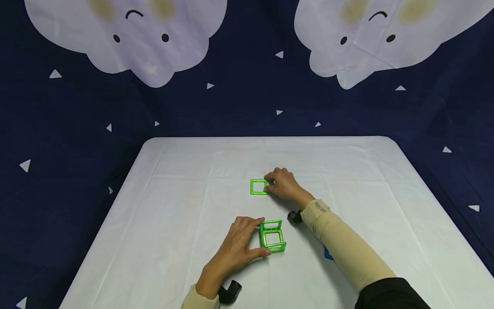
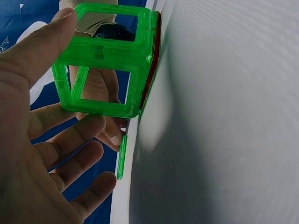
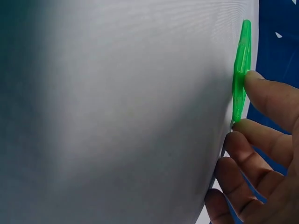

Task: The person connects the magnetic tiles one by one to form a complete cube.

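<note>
My left hand (image 1: 236, 244) holds an open box-like build of green magnetic tiles (image 1: 263, 237), thumb at the near side and forefinger at the far side. In the left wrist view the thumb and fingers span the green build (image 2: 100, 50); a red piece (image 2: 151, 65) lies along its base, against the table. Farther back, my right hand (image 1: 285, 185) pinches the right edge of a single green square magnetic tile (image 1: 252, 187). That tile (image 3: 241, 70) appears nearly edge-on in the right wrist view, low at the white surface, with thumb and forefinger at its edge.
A blue piece (image 1: 328, 254) lies partly hidden under the right forearm. White cloth covers the table (image 1: 173, 193). Behind hangs a dark blue cloth (image 1: 247, 103) with clouds and small triangles. Black wrist cameras (image 1: 230, 292) sit at both wrists, close above the table.
</note>
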### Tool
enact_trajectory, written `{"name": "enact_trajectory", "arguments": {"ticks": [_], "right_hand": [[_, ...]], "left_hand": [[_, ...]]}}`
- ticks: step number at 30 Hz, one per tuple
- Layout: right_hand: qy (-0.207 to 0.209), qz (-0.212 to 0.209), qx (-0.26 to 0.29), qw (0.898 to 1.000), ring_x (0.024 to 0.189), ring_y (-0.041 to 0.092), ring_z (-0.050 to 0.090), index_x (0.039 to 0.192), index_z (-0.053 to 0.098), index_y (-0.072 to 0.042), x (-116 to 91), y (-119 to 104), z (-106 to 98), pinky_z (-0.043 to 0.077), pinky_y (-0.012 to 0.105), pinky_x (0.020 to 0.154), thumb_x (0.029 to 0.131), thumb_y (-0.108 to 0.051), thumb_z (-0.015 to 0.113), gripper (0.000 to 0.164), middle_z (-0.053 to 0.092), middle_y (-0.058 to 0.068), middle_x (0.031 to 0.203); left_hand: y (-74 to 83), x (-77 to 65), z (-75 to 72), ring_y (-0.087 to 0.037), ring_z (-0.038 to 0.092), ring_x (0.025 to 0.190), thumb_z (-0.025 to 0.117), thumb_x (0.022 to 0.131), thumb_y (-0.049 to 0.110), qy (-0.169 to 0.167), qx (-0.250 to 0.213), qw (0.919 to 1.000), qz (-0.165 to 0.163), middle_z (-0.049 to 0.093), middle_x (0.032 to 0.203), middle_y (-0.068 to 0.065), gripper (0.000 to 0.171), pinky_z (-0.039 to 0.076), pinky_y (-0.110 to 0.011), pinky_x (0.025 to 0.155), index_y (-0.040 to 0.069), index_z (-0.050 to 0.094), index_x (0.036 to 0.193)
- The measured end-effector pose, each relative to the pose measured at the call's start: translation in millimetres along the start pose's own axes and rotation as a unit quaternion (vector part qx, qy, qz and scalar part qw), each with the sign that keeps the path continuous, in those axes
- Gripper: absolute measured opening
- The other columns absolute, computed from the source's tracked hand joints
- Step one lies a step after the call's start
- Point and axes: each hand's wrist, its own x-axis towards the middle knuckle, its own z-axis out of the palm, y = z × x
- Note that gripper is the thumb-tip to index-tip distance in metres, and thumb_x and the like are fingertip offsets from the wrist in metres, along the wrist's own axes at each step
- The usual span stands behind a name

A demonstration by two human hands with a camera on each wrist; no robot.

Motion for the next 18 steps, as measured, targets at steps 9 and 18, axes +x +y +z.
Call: {"name": "enact_trajectory", "arguments": {"ticks": [9,18], "right_hand": [[0.004,0.003,-0.010,1.000,0.095,0.025,0.051,0.117,0.066,-0.008,-1.2,-2.2,0.1,0.039,0.044,0.084,0.083,-0.030,0.070,0.040,0.061,0.008,0.101],[0.016,0.019,0.032,0.999,0.095,0.025,0.052,0.113,0.063,-0.006,0.8,0.8,4.6,0.038,0.044,0.087,0.083,-0.026,0.071,0.037,0.064,0.009,0.100]], "left_hand": [[-0.4,-0.9,0.6,-0.014,0.046,0.110,0.077,0.067,0.049,0.010,0.010,0.9999,0.009,0.058,0.114,0.002,0.079,0.038,-0.032,0.091,0.015,0.050,0.133],[-1.1,-2.0,1.3,-0.015,0.047,0.109,0.078,0.067,0.048,0.016,0.012,0.9997,0.014,0.059,0.114,0.001,0.079,0.039,-0.032,0.090,0.013,0.051,0.132]]}}
